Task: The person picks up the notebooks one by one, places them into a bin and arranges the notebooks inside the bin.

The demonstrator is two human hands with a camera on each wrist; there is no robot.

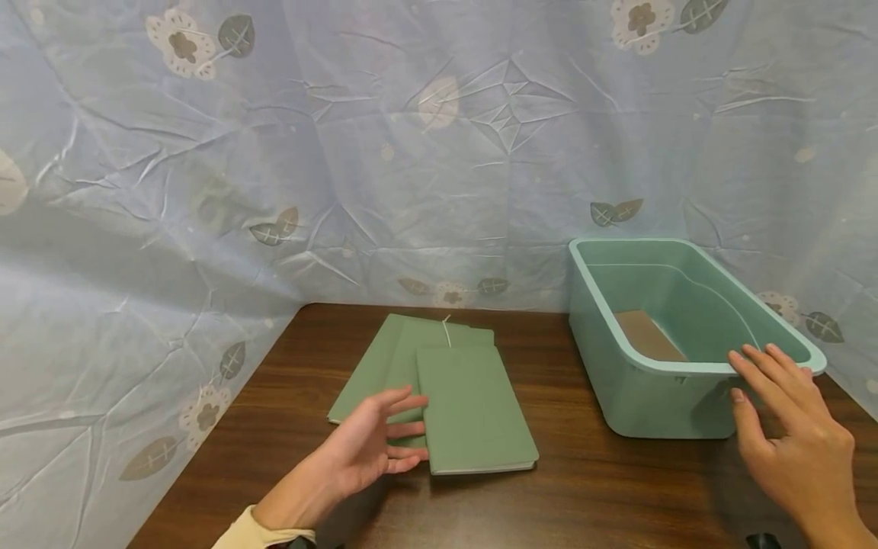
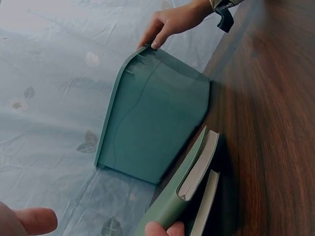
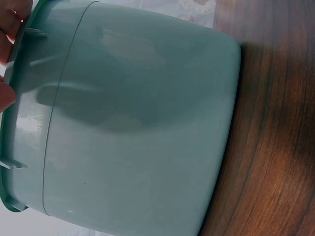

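Note:
Three green notebooks lie overlapped on the table; the top notebook (image 1: 473,412) faces me, with a thin white ribbon at its far end. My left hand (image 1: 373,442) is beside its left edge, fingers spread and thumb apart. In the left wrist view, the fingertips (image 2: 165,229) touch or nearly touch the spine of a notebook (image 2: 189,177). To the right stands a pale green plastic bin (image 1: 658,404). My right hand (image 1: 799,435) holds its near right rim, fingers over the edge and thumb (image 3: 6,96) on the outer side.
Inside the bin lies a flat brown piece (image 1: 648,335). The dark wooden table (image 1: 569,496) extends between the notebooks and the bin. A floral cloth (image 1: 439,168) hangs behind and along both sides.

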